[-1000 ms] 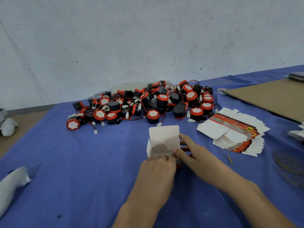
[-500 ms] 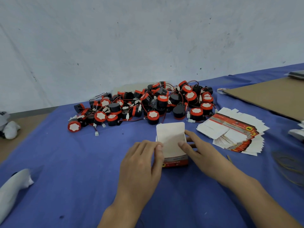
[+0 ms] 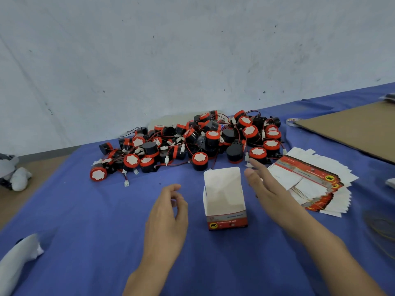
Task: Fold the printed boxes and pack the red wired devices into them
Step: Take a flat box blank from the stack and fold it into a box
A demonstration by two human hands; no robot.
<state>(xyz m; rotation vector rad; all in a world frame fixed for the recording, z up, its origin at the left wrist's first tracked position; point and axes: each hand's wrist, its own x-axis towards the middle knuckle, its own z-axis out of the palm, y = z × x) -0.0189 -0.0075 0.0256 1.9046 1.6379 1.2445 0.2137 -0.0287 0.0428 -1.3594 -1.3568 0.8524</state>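
Step in hand, as judged: one box (image 3: 224,197) is erected, and loading of a device is about to begin.

- Box: stands upright on the blue surface (image 3: 85,210). Its top is open, the lid flap is raised on the far side, and the white interior holds nothing visible. The near face carries red print with a yellow emblem.
- Left hand (image 3: 168,214): left of the box, clear of it, its fingers (image 3: 171,189) loosely curled on nothing.
- Right hand (image 3: 271,195): just right of the box, its fingers (image 3: 255,167) straight and apart, tips near the closest device (image 3: 258,153).
- Pile of devices (image 3: 205,139): beyond the box, wires tangled.
- Flat blanks (image 3: 310,180): right of the box, fanned out.

Next move, as judged: grip one device, free its wire from the neighbouring ones, lower it into the open top, tuck the wire in, and close the flap. Steady the box, since it looks light and could tip.
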